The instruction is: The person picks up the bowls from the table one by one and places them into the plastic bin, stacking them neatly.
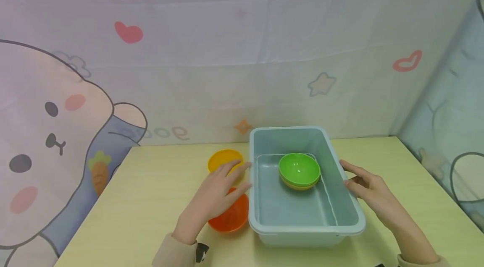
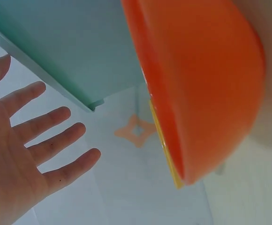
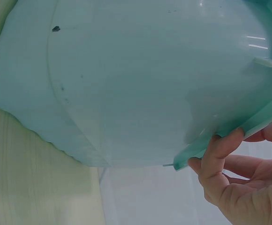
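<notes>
A pale blue-green plastic bin [image 1: 291,212] stands on the table, with a green bowl [image 1: 299,169] nested in a yellowish bowl [image 1: 300,187] inside it. My left hand [image 1: 218,189] is at the bin's left rim, fingers spread and fairly straight, one fingertip right at the edge in the left wrist view. Beneath that hand sits an orange-red bowl [image 1: 231,218], partly covered by it. A yellow bowl [image 1: 223,157] lies just beyond its fingers. On the other side, my right hand [image 1: 368,183] holds the right rim, its bent fingers [image 3: 215,164] at the lip from outside.
The light wooden table [image 1: 132,216] extends to both sides of the bin. Close behind it hangs a printed white cloth [image 1: 211,90] with hearts and a cartoon bear, and another cloth [image 1: 450,132] lines the right side.
</notes>
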The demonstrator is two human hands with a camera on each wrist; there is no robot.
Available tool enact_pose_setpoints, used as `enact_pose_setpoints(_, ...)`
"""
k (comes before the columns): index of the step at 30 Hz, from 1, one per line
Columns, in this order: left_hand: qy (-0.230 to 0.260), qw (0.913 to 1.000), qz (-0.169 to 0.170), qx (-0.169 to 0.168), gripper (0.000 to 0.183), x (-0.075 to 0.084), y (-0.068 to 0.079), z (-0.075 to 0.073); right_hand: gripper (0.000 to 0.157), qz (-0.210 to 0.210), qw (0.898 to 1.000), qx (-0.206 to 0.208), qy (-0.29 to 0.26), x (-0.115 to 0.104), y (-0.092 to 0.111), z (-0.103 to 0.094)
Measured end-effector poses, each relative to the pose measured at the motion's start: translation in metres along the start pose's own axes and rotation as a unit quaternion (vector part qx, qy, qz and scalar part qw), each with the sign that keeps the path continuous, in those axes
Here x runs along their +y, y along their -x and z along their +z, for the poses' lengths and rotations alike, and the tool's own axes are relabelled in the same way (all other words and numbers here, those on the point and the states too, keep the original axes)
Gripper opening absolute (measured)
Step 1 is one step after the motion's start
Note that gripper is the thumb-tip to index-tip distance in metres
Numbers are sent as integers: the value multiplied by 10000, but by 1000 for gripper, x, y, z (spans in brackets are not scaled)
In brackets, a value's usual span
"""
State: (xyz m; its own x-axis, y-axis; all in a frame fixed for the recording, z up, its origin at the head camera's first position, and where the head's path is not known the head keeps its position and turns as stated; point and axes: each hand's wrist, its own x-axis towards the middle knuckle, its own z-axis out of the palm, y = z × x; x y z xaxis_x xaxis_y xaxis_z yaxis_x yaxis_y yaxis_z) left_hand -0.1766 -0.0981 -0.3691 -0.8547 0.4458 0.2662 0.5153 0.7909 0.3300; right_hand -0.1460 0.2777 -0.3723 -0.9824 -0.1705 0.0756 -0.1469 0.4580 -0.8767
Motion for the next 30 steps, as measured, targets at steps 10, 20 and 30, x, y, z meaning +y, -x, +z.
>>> enact_pose_setpoints(10, -33, 9994, -311, -129, 54, -9, 9, 6, 57, -62, 10000, 13, -22, 0, 1, 0)
enact_pose_setpoints(20, 86, 9991, -358, -213, 56, -16, 15, 15, 57, -92, 9999, 1, -76, 0, 0, 0)
enact_pose_setpoints(30, 18, 9992, -309, -247, 62, -21, 20, 25, 57, -105, 9999, 2, -115, 1, 1, 1)
